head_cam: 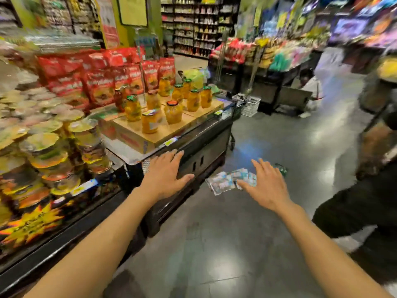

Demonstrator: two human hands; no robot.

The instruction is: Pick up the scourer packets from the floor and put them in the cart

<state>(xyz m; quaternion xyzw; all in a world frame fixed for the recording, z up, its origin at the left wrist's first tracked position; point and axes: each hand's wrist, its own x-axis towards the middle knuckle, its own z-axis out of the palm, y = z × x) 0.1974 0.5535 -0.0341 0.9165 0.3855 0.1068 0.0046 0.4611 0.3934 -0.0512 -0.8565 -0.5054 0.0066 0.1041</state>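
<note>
Shelving runs down the left edge, stacked with round foil-lidded tubs (43, 145), and next to it a low display stand (204, 134) carries red pouches (98, 82) and jars of yellow fruit (173, 111) on cardboard trays. The left hand (166, 172) hangs in front of the stand's corner, palm down, fingers straight and spread, holding nothing. Just right of it, on the grey floor (214, 244), lies a small cluster of pale blue-and-white scourer packets (225, 182), with what looks like a green packet (281, 168) past them; the blur hides the count. The right hand (267, 184) hovers over the near end of that cluster, fingers wide and empty, apparently not yet touching. A white wire basket (250, 105) stands on the floor farther back; no cart is clearly in view.

The step in hand is judged to be the reach, with nothing picked up so far. Next, the right hand likely needs to drop onto the packets and close round several at once, while the left gathers the loose ones; the cart must then be found.
</note>
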